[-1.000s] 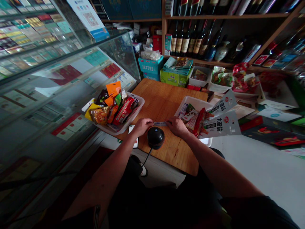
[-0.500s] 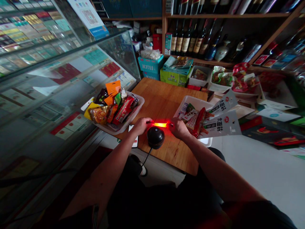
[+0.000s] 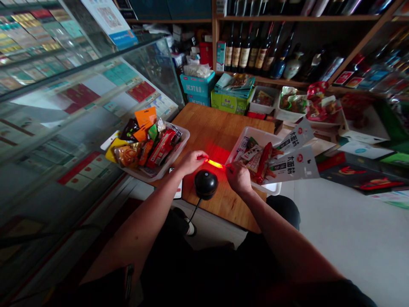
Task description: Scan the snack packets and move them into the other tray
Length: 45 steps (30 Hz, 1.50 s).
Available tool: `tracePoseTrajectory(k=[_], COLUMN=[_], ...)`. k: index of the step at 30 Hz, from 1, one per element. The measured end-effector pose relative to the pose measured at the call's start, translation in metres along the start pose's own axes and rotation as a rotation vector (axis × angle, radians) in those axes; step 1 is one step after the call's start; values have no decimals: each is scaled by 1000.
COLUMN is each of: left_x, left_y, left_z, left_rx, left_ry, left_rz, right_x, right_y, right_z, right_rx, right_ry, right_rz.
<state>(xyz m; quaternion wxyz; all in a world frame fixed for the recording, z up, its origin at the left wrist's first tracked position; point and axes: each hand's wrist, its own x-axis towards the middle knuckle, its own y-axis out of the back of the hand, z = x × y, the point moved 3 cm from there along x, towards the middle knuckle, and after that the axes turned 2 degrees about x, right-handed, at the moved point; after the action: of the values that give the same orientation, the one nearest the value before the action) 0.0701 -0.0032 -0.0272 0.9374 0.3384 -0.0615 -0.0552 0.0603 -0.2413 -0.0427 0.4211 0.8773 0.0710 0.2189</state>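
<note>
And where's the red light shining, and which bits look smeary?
Head view, middle: the strip between the left hand and right hand glares yellow-orange, and the table beyond glows red; head view, far right: the bottles look stretched and smeary.

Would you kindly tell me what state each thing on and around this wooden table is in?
Left hand: pinching one end of the slim strip
Right hand: gripping its other end
Slim strip: held between both hands, glowing red-yellow
Black domed device: standing on the table, cable attached
Phone: partly hidden by the left forearm
Left tray: heaped with packets
Right tray: holding packets, some overhanging
Wine bottles: upright
</note>
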Motion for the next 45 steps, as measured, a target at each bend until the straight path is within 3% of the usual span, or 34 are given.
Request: tracePoseTrajectory(k=[3, 5, 9, 17, 24, 27, 31, 35, 39, 42, 45], left_x=[-23, -45, -87, -119, -132, -144, -167, -195, -229, -259, -288], left_y=[7, 7, -4, -29, -37, -37, -35, -39, -48, -50, -40], left_z=[15, 28, 49, 51, 56, 61, 76, 86, 77, 55, 24], left_rx=[-153, -195, -57, 26, 41, 89, 142, 147, 108, 123, 184], left_ry=[69, 91, 106, 282, 252, 208, 118, 61, 70, 185, 316], left_rz=[37, -20, -89, 278, 325, 439, 602, 616, 528, 477, 509], right_x=[1, 1, 0, 0, 2, 6, 9, -14, -71, -124, -168], right_y=[0, 1, 1, 6, 30, 50, 77, 93, 74, 39, 8], right_z=[4, 4, 3, 3, 8, 23, 34, 13, -12, -14, -4], right_rx=[32, 46, 56, 103, 209, 180, 57, 18, 87, 164, 116], right_ry=[-83, -104, -111, -194, -273, -325, -214, -88, -145, -203, -211], right_rz=[18, 22, 35, -16, 88, 218, 379, 471, 277, 35, -84])
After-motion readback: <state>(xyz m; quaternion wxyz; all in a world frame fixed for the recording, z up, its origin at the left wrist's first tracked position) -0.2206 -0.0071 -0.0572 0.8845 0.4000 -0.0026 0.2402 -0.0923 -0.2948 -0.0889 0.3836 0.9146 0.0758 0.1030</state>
